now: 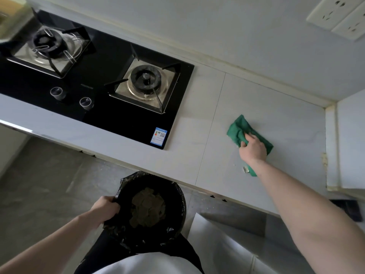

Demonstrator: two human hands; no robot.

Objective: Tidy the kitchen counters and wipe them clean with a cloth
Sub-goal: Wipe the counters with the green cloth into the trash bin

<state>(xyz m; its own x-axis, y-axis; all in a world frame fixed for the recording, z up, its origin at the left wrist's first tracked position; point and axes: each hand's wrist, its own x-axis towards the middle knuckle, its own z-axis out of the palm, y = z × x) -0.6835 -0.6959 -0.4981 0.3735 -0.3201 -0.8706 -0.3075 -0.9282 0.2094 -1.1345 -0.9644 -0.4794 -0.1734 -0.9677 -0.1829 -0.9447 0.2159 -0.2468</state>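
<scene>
Green cloth (pixel 237 129) is down on the pale counter (pixel 207 147), right of the black gas hob (pixel 110 107), and the right hand (pixel 253 147) sits on top of it, fingers curled into the bunched fabric, clamped on it. Just near of that hand, a small pale scrap (pixel 245 169) lies on the counter beside the cloth's trailing end. Below the counter's near edge, the left hand (pixel 105 209) grips the rim of a black-lined bin (pixel 177 202) with brownish scraps inside.
</scene>
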